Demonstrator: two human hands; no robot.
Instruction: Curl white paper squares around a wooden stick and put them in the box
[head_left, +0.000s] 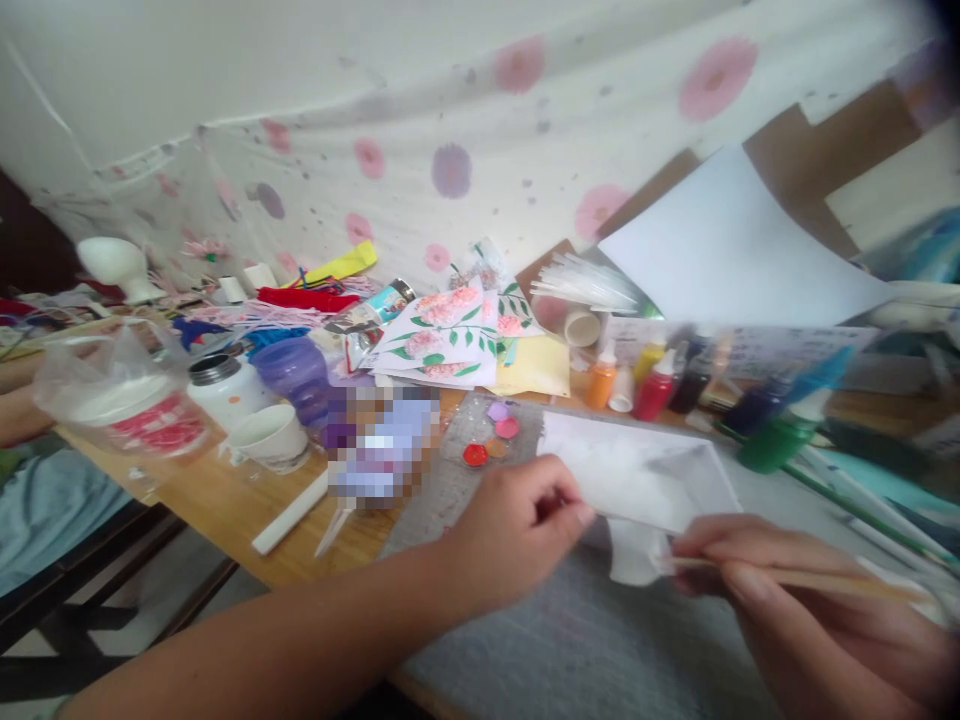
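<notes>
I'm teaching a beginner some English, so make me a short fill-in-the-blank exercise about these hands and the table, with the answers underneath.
1. The thin wooden stick is held in the person's ____ hand.
2. The left hand pinches the near edge of the open box, whose colour is ____.
3. The mat beneath that box is ____.
4. Of the nozzle-topped bottles behind the box, the leftmost one is ____.

Missing words: right; white; grey; orange.

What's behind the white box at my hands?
Beyond the white box stand an orange bottle, a red bottle and a dark bottle. Anything low right against its far side is covered from this view.
</notes>
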